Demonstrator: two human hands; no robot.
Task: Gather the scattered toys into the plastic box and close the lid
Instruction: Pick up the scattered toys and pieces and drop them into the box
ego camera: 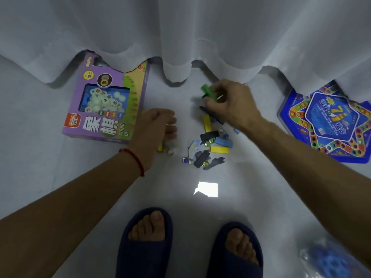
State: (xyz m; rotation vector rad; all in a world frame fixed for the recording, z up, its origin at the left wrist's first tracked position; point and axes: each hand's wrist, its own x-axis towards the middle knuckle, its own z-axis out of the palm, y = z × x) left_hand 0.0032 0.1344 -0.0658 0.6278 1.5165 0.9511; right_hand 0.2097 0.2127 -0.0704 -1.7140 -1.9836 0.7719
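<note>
Small toys lie scattered on the pale floor ahead of my feet: yellow blocks [219, 149], a blue block [224, 141], dark blocks [208, 135] and glass marbles [210, 141]. My right hand [228, 101] is over the far end of the pile, its fingers curled round a green block [208, 90] and some other pieces. My left hand [158, 127] hovers palm down to the left of the pile, fingers loosely bent over a few small pieces [165, 150] on the floor. No plastic box shows clearly.
A purple chess-game carton [104, 101] lies at the left by the white curtain [180, 37]. A blue star-shaped board [329, 123] lies at the right. A blue netted thing [329, 259] sits at bottom right. My slippered feet [188, 243] stand near the pile.
</note>
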